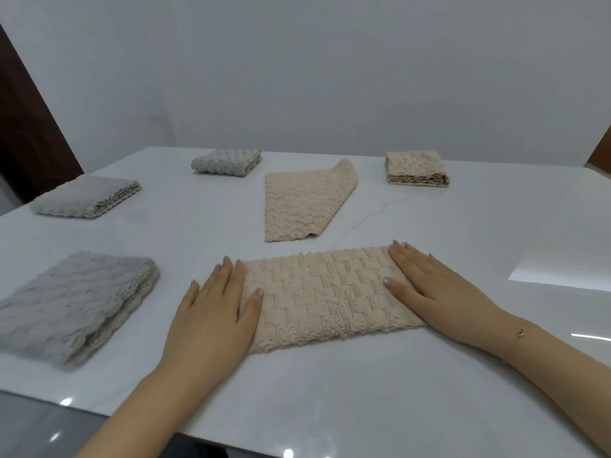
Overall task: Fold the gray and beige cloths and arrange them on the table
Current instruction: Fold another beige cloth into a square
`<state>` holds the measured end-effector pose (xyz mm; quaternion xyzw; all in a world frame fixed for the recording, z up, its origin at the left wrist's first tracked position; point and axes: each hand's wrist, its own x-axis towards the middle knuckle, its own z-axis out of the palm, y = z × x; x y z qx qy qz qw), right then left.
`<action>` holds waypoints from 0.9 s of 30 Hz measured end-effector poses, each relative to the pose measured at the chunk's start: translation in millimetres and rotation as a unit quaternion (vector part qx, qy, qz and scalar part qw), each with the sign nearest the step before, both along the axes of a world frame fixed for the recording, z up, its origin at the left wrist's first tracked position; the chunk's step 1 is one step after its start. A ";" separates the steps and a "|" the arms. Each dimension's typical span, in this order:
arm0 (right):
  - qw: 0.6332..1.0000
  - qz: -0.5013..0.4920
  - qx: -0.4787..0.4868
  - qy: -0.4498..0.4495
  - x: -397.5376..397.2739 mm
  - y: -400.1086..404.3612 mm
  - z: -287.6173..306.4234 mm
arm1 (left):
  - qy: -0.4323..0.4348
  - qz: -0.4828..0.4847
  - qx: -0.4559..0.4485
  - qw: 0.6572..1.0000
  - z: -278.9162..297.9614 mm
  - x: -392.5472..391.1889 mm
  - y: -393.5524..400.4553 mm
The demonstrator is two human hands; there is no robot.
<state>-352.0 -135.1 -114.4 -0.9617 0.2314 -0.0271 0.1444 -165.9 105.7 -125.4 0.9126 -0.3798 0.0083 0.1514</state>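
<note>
A beige cloth [327, 295] lies folded into a long strip on the white table [330, 391] in front of me. My left hand [215, 312] rests flat on its left end, fingers spread. My right hand [433, 289] lies flat on its right end. Behind it a second beige cloth [304, 203] lies loosely folded, its far corner curled up. A small folded beige cloth [416, 168] sits at the back right. Three folded gray cloths lie on the left: near [72, 305], middle [87, 200] and far [226, 161].
The table's front edge runs close below my forearms, with glossy floor [43, 431] beyond its left corner. A white wall stands behind the table. Dark brown panels [26, 127] flank the left and far right.
</note>
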 end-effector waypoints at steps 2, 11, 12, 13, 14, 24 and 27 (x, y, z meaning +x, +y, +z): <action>1.000 0.001 0.013 -0.008 -0.6 -0.2 1.5 | 0.004 0.038 -0.052 0.998 0.5 -2.0 5.0; 0.993 -0.003 0.047 -0.110 -14.7 -4.9 2.9 | 0.051 0.104 -0.153 0.981 5.2 -21.0 7.8; 0.991 0.002 0.038 -0.126 -15.8 -6.4 2.7 | 0.057 0.109 -0.141 0.982 7.6 -20.4 5.9; 0.989 0.006 0.033 -0.142 -16.5 -7.8 2.6 | 0.070 0.110 -0.136 0.982 10.5 -19.1 4.3; 0.987 0.010 0.034 -0.158 -17.0 -9.4 2.1 | 0.096 0.104 -0.146 0.979 14.0 -16.8 2.6; 0.939 -0.043 0.241 -0.242 -17.3 -16.5 6.1 | 0.412 0.003 -0.397 0.820 71.5 -31.9 -48.2; 0.919 -0.051 0.308 -0.243 -17.3 -17.1 9.5 | 0.432 -0.052 -0.354 0.828 71.3 -47.0 -73.7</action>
